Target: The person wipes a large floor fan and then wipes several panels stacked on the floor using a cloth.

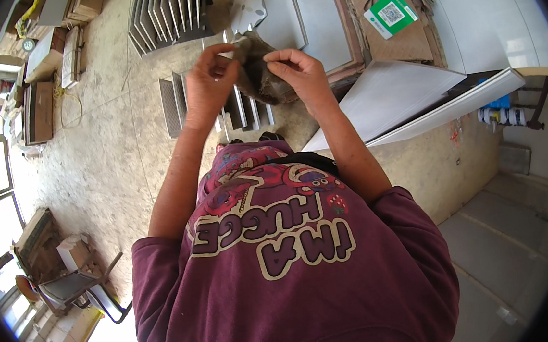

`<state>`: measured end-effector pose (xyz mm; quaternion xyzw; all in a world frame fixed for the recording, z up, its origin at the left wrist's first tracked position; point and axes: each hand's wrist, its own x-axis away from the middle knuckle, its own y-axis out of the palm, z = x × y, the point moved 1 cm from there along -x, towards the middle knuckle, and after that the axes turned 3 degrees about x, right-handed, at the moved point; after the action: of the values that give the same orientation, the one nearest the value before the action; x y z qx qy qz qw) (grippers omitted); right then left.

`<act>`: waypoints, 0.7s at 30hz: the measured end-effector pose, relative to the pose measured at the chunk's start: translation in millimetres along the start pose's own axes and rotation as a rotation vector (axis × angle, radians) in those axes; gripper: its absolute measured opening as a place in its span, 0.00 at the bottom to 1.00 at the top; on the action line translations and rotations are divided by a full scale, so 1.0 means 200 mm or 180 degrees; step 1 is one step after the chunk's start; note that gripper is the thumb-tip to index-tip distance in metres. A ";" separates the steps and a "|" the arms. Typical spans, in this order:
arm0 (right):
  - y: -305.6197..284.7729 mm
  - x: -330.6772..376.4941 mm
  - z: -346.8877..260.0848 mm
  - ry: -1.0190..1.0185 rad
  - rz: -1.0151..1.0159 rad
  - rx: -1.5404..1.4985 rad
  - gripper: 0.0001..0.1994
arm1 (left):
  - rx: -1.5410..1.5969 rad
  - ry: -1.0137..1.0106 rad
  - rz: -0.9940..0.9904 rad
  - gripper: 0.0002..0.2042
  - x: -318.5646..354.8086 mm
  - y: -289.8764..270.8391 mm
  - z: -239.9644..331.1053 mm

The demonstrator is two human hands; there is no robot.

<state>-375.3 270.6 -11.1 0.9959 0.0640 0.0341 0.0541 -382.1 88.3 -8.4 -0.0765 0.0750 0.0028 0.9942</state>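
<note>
The left hand [208, 79] pinched the left edge of a crumpled brown cloth [258, 75], and the right hand [299, 74] pinched its right side, so the cloth hung between them. Below the cloth stood upright tiles [170, 108]; to its right lay a pale slab [329, 39]. A low swing might have snagged a tile's edge and toppled it; a slack pinch might have dropped the cloth.

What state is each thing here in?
Dark brown fabric piece: held up, sagging between both hands.
Left hand: pinching its left side.
Right hand: pinching its right side.
Thin grey rectangular panels: standing on edge in a row.
Green-and-white square card: flat against brown cardboard.
</note>
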 end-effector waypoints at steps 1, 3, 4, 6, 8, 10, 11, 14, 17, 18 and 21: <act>-0.02 0.00 -0.01 -0.0053 -0.0001 0.0035 0.07 | 0.0067 -0.0017 0.0077 0.12 -0.01 -0.05 -0.03; -0.06 -0.01 -0.01 -0.0030 0.0124 0.0139 0.08 | 0.0143 -0.0131 0.0239 0.12 -0.01 -0.17 -0.11; -0.09 -0.01 -0.02 -0.0017 0.0187 0.0191 0.08 | 0.0158 -0.0237 0.0282 0.13 0.00 -0.23 -0.13; -0.16 0.01 -0.02 0.0053 0.0279 0.0260 0.07 | 0.0432 -0.0511 0.0474 0.11 0.04 -0.30 -0.15; -0.22 0.03 -0.02 0.0152 0.0377 0.0364 0.07 | 0.0301 -0.0685 0.0519 0.10 0.11 -0.38 -0.18; -0.25 0.06 -0.02 0.0301 0.0489 0.0352 0.08 | 0.0320 -0.0928 0.0525 0.10 0.17 -0.46 -0.21; -0.28 0.07 -0.01 0.0395 0.0518 0.0364 0.08 | 0.0376 -0.1079 0.0519 0.10 0.21 -0.48 -0.22; -0.32 0.04 0.08 0.0627 0.0563 0.0283 0.08 | 0.0673 -0.1466 0.0629 0.10 0.25 -0.52 -0.30; -0.33 -0.06 0.17 0.0820 0.0558 0.0408 0.09 | 0.0852 -0.1622 0.0677 0.11 0.20 -0.52 -0.42; -0.32 -0.11 0.19 0.0856 0.0549 0.0506 0.09 | 0.0829 -0.1638 0.0680 0.11 0.16 -0.52 -0.47; -0.29 -0.30 0.24 0.0758 0.0527 0.0767 0.09 | 0.0706 -0.1658 0.0740 0.11 -0.01 -0.54 -0.61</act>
<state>-438.8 314.5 -69.1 0.9859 -0.0086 0.1482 -0.0766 -399.7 -36.1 -110.7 0.0449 -0.1743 0.1279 0.9753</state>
